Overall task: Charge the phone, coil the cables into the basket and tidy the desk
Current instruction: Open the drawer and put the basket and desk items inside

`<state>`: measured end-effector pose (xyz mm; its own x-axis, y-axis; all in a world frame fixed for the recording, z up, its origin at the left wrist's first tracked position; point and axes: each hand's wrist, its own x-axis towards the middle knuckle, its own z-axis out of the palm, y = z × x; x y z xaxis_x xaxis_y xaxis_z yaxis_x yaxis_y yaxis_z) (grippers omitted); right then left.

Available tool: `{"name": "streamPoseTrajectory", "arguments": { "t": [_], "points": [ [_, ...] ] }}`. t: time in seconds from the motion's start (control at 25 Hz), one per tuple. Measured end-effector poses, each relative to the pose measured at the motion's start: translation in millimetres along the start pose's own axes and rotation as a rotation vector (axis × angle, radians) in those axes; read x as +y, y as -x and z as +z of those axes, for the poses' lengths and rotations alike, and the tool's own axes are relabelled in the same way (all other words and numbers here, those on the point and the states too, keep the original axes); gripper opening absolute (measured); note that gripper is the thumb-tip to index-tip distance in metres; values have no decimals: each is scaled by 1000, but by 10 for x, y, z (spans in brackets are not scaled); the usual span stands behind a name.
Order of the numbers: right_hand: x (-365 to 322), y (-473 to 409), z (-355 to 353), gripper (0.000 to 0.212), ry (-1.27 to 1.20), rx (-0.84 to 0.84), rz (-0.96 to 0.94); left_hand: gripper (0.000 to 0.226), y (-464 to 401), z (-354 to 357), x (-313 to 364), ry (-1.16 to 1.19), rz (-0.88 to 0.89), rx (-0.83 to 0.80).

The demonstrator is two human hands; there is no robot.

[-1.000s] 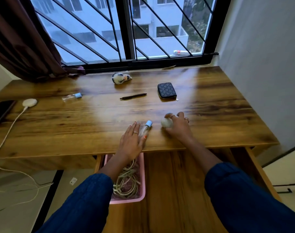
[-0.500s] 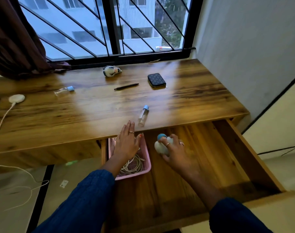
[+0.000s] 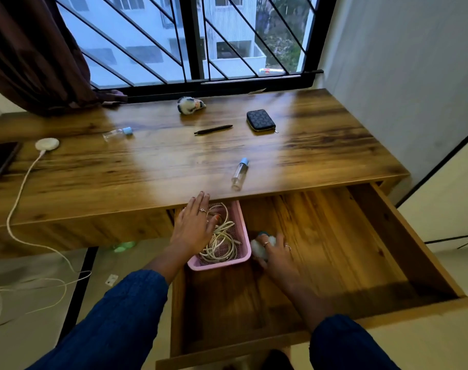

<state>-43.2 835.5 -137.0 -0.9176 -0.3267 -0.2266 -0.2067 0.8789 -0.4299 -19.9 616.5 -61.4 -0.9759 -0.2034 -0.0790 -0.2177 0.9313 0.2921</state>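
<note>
A pink basket (image 3: 242,228) holding coiled white cables (image 3: 222,243) sits at the left of the open wooden drawer (image 3: 334,249). My left hand (image 3: 194,225) hovers with straight fingers over the basket's left rim, fingertips at the desk edge. My right hand (image 3: 274,251) grips a small white fluffy object with a blue top (image 3: 259,245) on the drawer floor, just right of the basket. The black phone (image 3: 0,158) lies at the desk's far left beside a round white charger puck (image 3: 47,143) whose cable (image 3: 21,188) trails off the desk.
On the desk (image 3: 174,161) lie a clear bottle with a blue cap (image 3: 239,173) near the front edge, another small bottle (image 3: 118,133), a black pen (image 3: 212,129), a dark patterned wallet (image 3: 260,120) and a fluffy toy (image 3: 190,104). A dark curtain (image 3: 32,49) hangs at the left.
My right hand carried the white fluffy object from the desktop down into the open drawer and set it beside the basket. My left hand left the clear bottle and moved over the basket.
</note>
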Motion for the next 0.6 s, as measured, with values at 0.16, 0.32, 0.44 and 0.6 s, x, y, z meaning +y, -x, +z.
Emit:
{"name": "streamPoseTrajectory", "arguments": {
  "t": [0.16,0.32,0.44,0.6],
  "points": [
    [10,32,-76,48,-14,-23,-7,64,-71,-26,6,14,10,-13],
    [28,-87,-403,45,22,126,-8,64,-266,-111,204,56,67,-9],
    [19,-287,-777,43,67,224,-78,63,-450,-209,420,64,119,18],
    [-22,-659,-1259,38,81,292,-134,64,-782,-337,724,103,156,25]
  ]
}}
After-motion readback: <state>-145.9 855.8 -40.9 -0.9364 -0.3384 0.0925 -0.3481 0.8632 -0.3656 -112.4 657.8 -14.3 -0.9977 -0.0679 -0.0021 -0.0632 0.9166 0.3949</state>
